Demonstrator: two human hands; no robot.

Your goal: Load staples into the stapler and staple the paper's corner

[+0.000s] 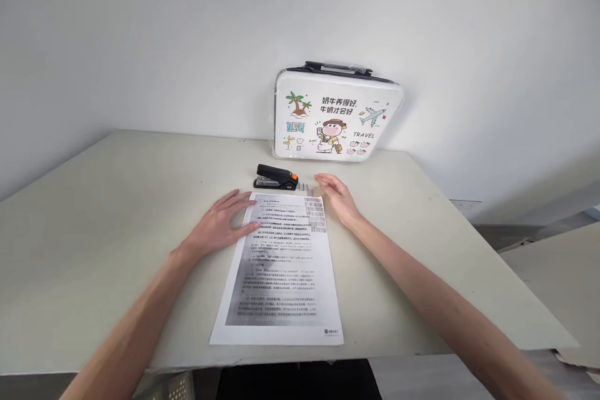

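Note:
A printed sheet of paper [281, 262] lies flat on the table, its lines of text running across it. My left hand [225, 222] rests with spread fingers over the paper's upper left edge, thumb and fingertips on the sheet. On the other side, my right hand [338, 197] stands on its edge at the paper's top right corner, fingers extended and slightly curved, with nothing visible in it. Just beyond the top edge sits a black stapler [276, 177] with an orange part. Small strips of staples [304, 187] lie between the stapler and my right fingertips.
A white case [337, 115] with cartoon travel drawings and a black handle leans against the wall at the back of the table [117, 250]. The table's front edge runs below the paper. Another pale surface [553, 269] is at the far right.

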